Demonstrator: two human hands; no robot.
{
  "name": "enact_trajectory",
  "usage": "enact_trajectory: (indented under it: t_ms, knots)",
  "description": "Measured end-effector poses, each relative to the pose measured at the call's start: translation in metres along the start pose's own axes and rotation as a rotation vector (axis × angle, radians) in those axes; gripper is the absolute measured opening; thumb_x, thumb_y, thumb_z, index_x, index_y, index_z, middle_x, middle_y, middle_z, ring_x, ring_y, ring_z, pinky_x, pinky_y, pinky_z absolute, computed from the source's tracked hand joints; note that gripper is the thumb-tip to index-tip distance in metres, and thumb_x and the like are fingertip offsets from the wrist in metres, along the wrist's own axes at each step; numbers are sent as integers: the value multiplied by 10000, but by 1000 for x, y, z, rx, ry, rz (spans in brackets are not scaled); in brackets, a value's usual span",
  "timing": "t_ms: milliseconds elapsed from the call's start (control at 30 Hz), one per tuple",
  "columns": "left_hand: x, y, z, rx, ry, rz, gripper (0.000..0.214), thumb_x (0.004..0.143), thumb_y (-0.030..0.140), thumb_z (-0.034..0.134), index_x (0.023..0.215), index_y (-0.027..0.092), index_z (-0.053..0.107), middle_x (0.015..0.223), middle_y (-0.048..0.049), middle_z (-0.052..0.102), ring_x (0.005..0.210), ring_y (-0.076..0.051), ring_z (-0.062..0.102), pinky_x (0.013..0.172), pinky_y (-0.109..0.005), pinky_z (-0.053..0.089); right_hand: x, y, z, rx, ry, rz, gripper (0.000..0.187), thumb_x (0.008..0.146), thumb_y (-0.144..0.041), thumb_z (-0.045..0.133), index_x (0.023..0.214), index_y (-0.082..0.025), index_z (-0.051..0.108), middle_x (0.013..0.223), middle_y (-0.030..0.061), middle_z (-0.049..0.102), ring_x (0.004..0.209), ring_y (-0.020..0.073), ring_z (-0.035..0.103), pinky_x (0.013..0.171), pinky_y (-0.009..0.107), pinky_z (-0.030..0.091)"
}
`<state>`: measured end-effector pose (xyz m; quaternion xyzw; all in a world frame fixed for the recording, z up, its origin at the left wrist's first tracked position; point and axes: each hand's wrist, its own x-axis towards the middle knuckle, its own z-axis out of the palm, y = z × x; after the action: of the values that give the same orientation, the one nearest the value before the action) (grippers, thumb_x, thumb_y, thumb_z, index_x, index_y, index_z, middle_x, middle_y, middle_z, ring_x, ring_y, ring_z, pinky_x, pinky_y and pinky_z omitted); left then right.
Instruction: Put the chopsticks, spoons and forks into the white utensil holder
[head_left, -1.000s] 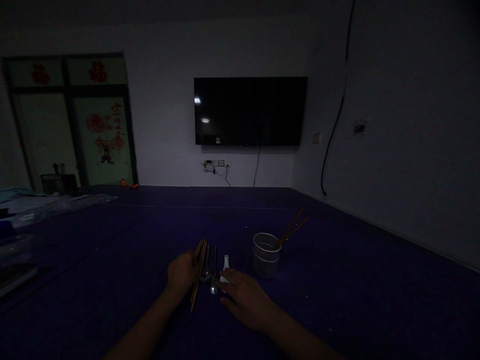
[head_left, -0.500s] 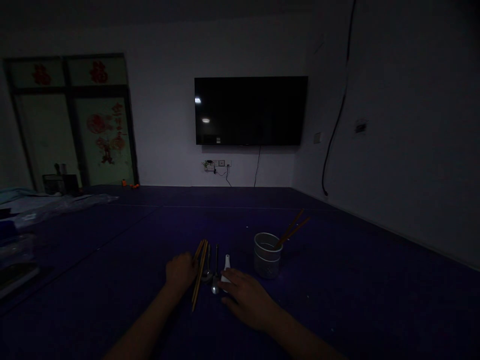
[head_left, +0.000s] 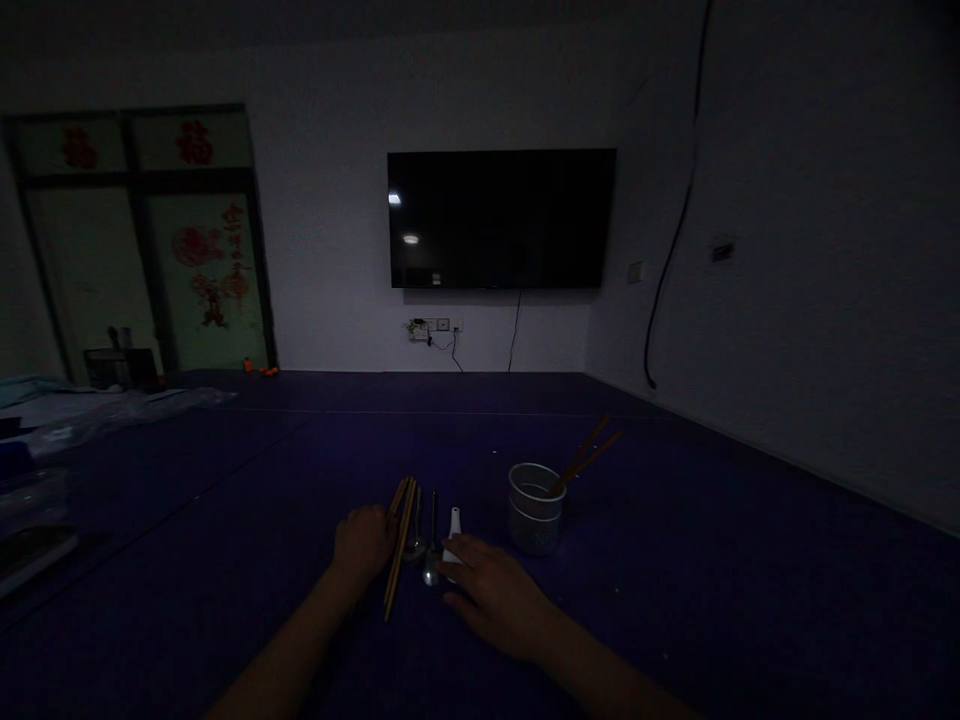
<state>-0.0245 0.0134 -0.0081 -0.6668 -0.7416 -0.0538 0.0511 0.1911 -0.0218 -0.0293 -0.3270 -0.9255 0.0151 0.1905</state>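
Note:
My left hand (head_left: 365, 543) rests with curled fingers at the left of several wooden chopsticks (head_left: 403, 560); its fingertips cover part of one. Right of the chopsticks lie two metal spoons, a darker one (head_left: 415, 550) and one with a shiny bowl (head_left: 430, 572). A white spoon (head_left: 454, 525) lies beside them, its handle pointing away from me. My right hand (head_left: 491, 592) is spread over the white spoon's lower part, fingers apart and touching it. To the right stands a perforated metal utensil holder (head_left: 535, 510) with two chopsticks (head_left: 589, 460) leaning out of it.
Everything lies on a dark blue surface (head_left: 300, 460) reaching to the wall. Clear plastic wrapping (head_left: 135, 410) and a flat pale-edged object (head_left: 37, 560) are at the left. A television (head_left: 502, 220) hangs on the far wall; a black cable (head_left: 679, 230) hangs at the right.
Both hands, the spoons and the chopsticks stay in practically the same places. The view has shifted only very slightly.

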Motion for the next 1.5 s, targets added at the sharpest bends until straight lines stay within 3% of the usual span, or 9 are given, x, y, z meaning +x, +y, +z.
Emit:
enact_trajectory:
  t_ms: [667,900,1500]
  knots:
    - [-3,2,-4,75,3,60,411,940,277,260,1033,107,622,1008,-171,671,964,-260,635,823,-368,466,0,-3,-5,-17,-14,-16,391,879,-290,505,1263,-221,535,1361,98,489,1248,247,437,1017,397,379]
    - [-3,0,-7,127,-2,109,343,878,115,322,1022,107,633,992,-181,671,948,-268,644,804,-384,477,-1,-1,-3,-31,-10,-6,393,887,-297,489,1272,-225,525,1367,96,482,1253,242,431,1016,395,379]
    - [-4,5,-13,109,20,105,284,889,169,362,1070,101,571,943,-179,679,931,-254,647,827,-366,461,-1,0,-1,-15,-12,-8,390,885,-288,485,1268,-228,524,1373,96,476,1258,244,425,1020,404,370]
